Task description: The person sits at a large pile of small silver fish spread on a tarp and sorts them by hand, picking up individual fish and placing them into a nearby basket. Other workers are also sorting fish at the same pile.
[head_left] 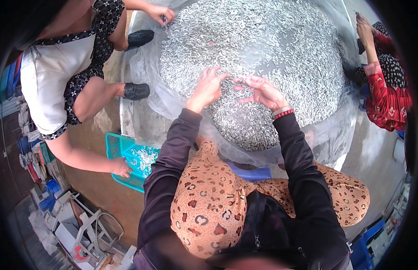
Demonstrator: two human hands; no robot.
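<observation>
A broad heap of small silvery fish lies in front of me on a sheet of pale mesh netting. Both my hands are just above the near half of the heap. My left hand brings its thumb and a finger close together, while other fingers point away. Opposite it, my right hand, with a red beaded bracelet at the wrist, pinches with thumb and forefinger, its other fingers spread. Whatever is between the fingertips of either hand is too small to make out.
At left a person reaches one hand to the heap and the other to a turquoise basket with some fish in it. Another person in red sits at the right. A metal-framed object stands at lower left.
</observation>
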